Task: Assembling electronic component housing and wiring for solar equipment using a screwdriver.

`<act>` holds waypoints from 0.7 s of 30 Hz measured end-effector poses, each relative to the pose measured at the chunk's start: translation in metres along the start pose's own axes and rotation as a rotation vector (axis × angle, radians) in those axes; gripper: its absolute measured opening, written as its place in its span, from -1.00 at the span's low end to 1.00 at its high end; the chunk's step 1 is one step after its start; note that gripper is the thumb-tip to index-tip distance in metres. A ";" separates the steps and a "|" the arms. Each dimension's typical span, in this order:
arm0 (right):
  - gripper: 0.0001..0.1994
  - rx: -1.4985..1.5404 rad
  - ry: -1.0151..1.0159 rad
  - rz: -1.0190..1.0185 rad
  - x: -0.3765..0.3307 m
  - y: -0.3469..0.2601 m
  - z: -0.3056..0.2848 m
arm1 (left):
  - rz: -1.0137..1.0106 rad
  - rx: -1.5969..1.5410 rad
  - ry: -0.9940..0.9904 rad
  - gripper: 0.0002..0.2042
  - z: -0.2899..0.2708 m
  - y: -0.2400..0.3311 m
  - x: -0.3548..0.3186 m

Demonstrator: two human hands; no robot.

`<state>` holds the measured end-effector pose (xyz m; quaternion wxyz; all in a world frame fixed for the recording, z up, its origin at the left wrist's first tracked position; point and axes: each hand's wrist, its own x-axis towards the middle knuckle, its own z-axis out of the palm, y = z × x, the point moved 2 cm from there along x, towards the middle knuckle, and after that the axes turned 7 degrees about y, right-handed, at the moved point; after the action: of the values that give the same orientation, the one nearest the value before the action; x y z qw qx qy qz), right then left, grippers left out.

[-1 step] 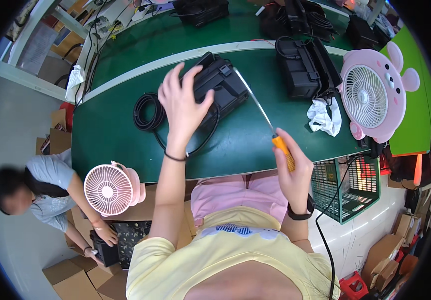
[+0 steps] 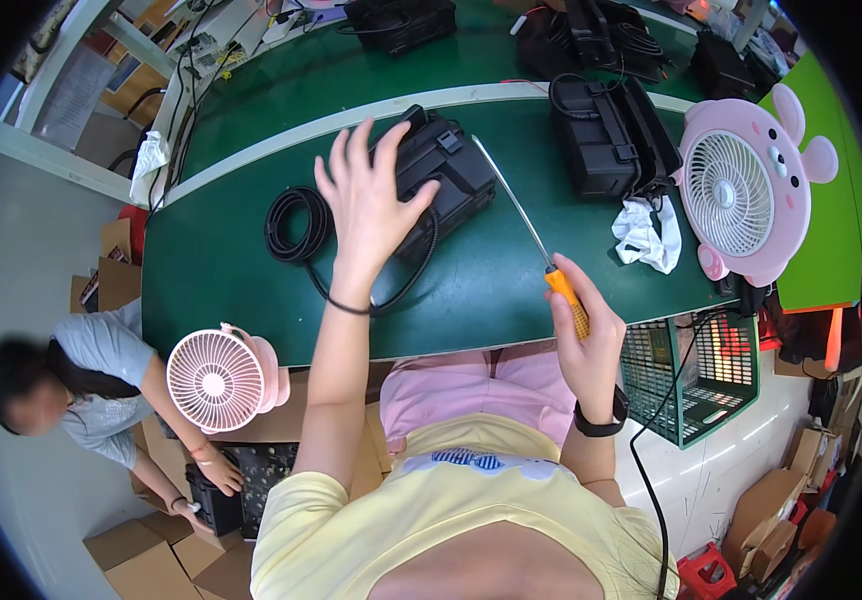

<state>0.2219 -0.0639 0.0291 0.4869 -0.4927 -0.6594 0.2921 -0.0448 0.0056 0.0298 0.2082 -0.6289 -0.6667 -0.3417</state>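
My left hand (image 2: 366,205) is spread open, palm resting on a black boxy device (image 2: 441,175) that lies tilted on the green table (image 2: 221,290). A coiled black cable (image 2: 296,225) lies just left of the device and runs under my wrist. My right hand (image 2: 586,335) grips the orange handle of a long screwdriver (image 2: 531,235), whose thin shaft points up and left toward the device's right edge. The tip is close to the device; contact is unclear.
A second black device (image 2: 606,140) and a crumpled white cloth (image 2: 646,235) lie at the right. A pink fan (image 2: 746,195) stands at the table's right end, another pink fan (image 2: 219,378) at its near-left edge. A green crate (image 2: 706,375) sits below right. A person (image 2: 81,385) crouches at left over cardboard boxes.
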 end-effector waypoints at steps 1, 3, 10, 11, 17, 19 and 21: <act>-0.68 0.007 -0.009 0.056 0.002 0.007 0.001 | 0.041 0.083 -0.053 -0.31 0.006 0.002 0.007; -0.67 0.010 -0.052 0.101 0.002 0.019 0.004 | 0.025 -0.015 -0.159 -0.26 0.021 -0.009 0.017; -0.57 0.421 0.163 0.268 0.001 0.076 0.045 | 0.225 -0.326 -0.145 -0.23 0.005 -0.006 0.017; -0.57 0.422 0.171 0.273 0.005 0.086 0.051 | 0.259 -0.347 -0.128 -0.24 -0.003 -0.004 0.012; -0.58 0.678 0.147 0.253 0.042 0.078 0.086 | 0.382 -0.415 -0.005 -0.33 -0.031 0.000 -0.019; -0.58 0.711 0.141 0.267 0.051 0.067 0.089 | 0.436 -0.431 -0.008 -0.38 -0.038 0.009 -0.022; -0.56 0.789 0.170 0.307 0.056 0.067 0.092 | 0.491 -0.396 -0.047 -0.42 -0.038 0.016 -0.029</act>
<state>0.1586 0.0200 -0.0420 0.6416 -0.3835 -0.3739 0.5491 -0.0315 -0.0419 0.0386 0.1428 -0.8071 -0.4200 -0.3896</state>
